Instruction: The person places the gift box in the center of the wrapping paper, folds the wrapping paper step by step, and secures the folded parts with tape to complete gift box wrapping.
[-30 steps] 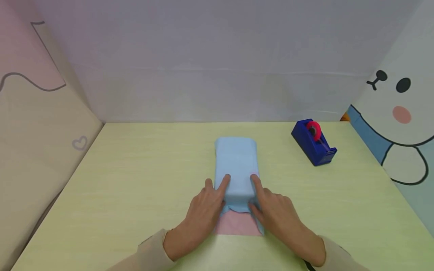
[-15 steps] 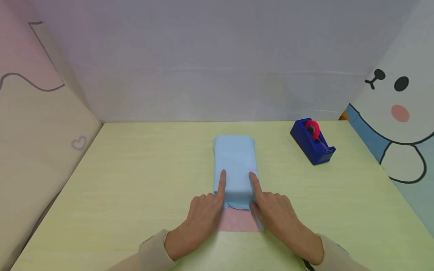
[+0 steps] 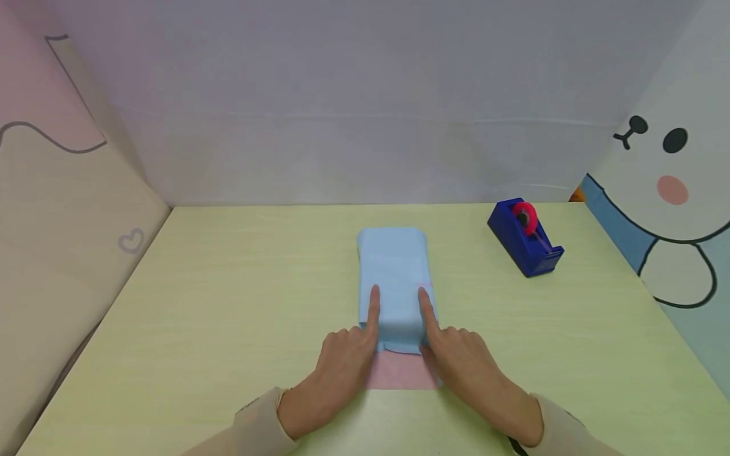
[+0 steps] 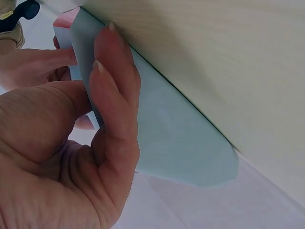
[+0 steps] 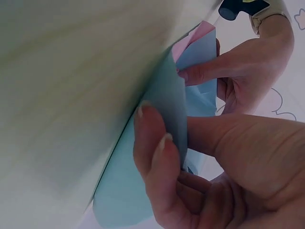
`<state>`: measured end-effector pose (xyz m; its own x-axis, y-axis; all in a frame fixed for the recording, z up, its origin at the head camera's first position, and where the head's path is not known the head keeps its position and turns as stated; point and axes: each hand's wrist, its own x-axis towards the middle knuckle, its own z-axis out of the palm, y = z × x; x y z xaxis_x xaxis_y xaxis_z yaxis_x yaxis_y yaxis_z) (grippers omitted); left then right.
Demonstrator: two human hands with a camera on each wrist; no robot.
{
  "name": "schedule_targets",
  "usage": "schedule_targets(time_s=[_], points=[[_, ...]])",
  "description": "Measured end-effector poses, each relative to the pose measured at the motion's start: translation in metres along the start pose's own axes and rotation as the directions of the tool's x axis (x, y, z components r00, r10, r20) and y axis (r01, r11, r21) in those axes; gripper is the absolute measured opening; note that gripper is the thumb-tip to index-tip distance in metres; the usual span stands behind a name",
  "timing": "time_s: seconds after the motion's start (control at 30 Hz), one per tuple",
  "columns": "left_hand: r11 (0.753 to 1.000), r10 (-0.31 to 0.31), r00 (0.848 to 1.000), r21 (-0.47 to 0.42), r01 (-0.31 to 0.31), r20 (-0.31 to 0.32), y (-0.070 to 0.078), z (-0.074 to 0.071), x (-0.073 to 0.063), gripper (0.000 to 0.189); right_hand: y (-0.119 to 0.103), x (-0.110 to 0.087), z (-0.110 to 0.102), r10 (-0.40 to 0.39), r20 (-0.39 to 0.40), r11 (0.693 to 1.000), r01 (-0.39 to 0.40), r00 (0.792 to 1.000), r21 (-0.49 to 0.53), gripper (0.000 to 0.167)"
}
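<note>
A box-shaped package in light blue wrapping paper (image 3: 393,266) lies in front of me in the head view. At its near end, a flap shows its pink inner side (image 3: 402,372). My left hand (image 3: 345,361) stretches its index finger over the package top. In the left wrist view, its thumb and other fingers pinch the paper's side fold (image 4: 84,47). Mirroring it, my right hand (image 3: 464,358) rests its index finger on the top right edge. The right wrist view shows its thumb and fingers pinching the other side fold (image 5: 177,109). The contents are hidden.
A blue tape dispenser (image 3: 525,244) with a red-cored roll stands at the back right of the pale yellow table (image 3: 228,285). A plain grey-white wall (image 3: 365,126) closes the back, and printed panels stand at both sides.
My left index finger has straightened and slid a little forward on the package top. The side folds at the near end have drawn inward. The right hand has barely moved.
</note>
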<state>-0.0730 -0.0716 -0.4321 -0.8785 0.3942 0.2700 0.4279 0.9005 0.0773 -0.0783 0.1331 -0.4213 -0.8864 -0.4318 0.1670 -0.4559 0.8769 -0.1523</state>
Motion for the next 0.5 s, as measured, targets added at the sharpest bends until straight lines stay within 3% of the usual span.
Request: schedule_targets(time_s=[0.17, 0.33, 0.5], points=[[1.000, -0.002, 1.000, 0.017, 0.002, -0.006, 0.0003, 0.0013, 0.0001, 0.100, -0.0005, 0.0001, 0.0002, 0.003, 0.025, 1.000, -0.004, 1.000, 0.010, 0.088], [0.999, 0.007, 1.000, 0.053, -0.005, -0.029, 0.0005, 0.0016, 0.0007, 0.097, 0.0000, 0.0006, 0.0002, 0.028, 0.054, 0.999, -0.030, 0.998, 0.040, 0.096], [0.992, 0.014, 0.996, 0.124, -0.003, -0.089, -0.0018, 0.0010, 0.0038, 0.082, 0.0005, 0.0008, 0.0004, 0.029, 0.054, 0.999, -0.031, 0.998, 0.035, 0.097]])
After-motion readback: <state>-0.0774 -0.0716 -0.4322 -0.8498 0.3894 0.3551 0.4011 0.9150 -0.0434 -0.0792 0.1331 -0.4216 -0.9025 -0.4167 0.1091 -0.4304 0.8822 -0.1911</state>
